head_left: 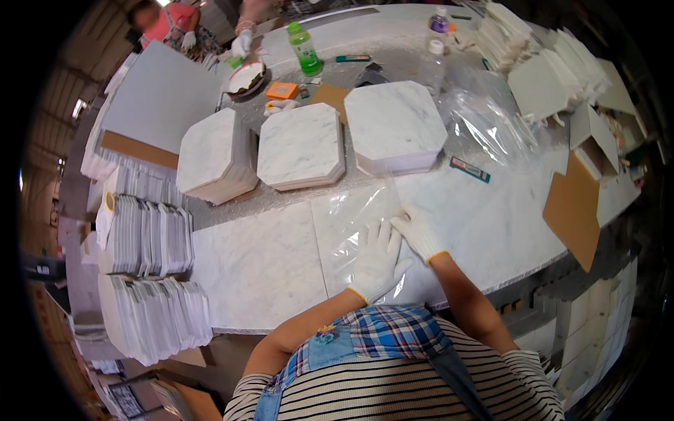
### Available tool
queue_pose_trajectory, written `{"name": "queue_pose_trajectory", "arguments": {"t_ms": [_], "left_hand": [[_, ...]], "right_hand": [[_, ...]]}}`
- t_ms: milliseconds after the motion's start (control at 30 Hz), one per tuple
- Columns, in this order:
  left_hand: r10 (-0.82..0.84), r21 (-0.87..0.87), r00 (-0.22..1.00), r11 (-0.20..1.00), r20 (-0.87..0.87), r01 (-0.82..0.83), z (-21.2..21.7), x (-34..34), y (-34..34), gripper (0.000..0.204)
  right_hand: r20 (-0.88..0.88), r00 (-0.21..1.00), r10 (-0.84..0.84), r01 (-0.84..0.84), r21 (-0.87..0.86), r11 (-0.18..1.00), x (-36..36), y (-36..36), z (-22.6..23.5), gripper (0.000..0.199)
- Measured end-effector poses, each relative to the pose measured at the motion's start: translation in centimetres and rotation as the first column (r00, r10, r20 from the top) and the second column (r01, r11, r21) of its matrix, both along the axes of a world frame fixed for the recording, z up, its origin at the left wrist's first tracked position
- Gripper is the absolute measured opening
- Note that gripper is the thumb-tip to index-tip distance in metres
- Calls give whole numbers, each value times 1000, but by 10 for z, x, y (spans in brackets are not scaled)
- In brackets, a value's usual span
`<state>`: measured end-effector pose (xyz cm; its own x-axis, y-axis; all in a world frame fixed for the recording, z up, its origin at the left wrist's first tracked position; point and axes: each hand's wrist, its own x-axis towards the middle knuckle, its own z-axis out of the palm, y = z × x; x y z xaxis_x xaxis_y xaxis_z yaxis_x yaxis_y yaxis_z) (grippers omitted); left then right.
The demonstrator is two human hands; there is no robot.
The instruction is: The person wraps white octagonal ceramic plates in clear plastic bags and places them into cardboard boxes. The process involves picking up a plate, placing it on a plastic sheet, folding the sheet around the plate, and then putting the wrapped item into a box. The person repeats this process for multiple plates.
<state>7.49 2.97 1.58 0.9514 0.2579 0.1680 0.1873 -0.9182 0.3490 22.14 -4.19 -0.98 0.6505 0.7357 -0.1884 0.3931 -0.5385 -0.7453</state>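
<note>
The clear plastic sheet (361,202) lies in front of you over the pale slabs (253,259) on the desk (337,74). Your left hand (377,261) presses it palm down, grip open, fingers spread; whether your right hand (420,233) pinches any film, I can't tell. It should be light, limp, slippery and easily creased, so pinch a loose edge.

We take this for a stone-tile workshop. Cut marble tiles (398,123) stand in stacks at the upper centre, more fill rows (145,235) at left, and clear film (354,210) lies over slabs (260,263) mid-frame. We see a cutter (470,170) right of centre and a co-worker (181,19) in apron and gloves at upper left. The dim, blurred left edge looks like a high-roofed hall (57,116).
</note>
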Motion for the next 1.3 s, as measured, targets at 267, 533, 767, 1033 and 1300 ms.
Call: {"name": "queue_pose_trajectory", "arguments": {"t_ms": [267,533,767,1033,1300], "left_hand": [[9,-204,999,979,-40,-17,-3,5,6,70],[78,52,997,996,2,-78,-29,10,2,77],[105,124,993,987,-46,-98,-25,24,5,75],[80,-10,997,997,22,-80,7,30,7,52],[-39,-139,981,988,192,66,-14,7,12,28]], "right_hand": [[-329,936,-127,149,43,988,3,3,15,30],[-4,950,-314,308,197,931,42,12,-1,37],[-19,912,-409,407,138,903,85,-10,-7,47],[56,991,-122,120,35,992,51,13,17,60],[-162,987,22,4,163,987,45,42,-30,35]]}}
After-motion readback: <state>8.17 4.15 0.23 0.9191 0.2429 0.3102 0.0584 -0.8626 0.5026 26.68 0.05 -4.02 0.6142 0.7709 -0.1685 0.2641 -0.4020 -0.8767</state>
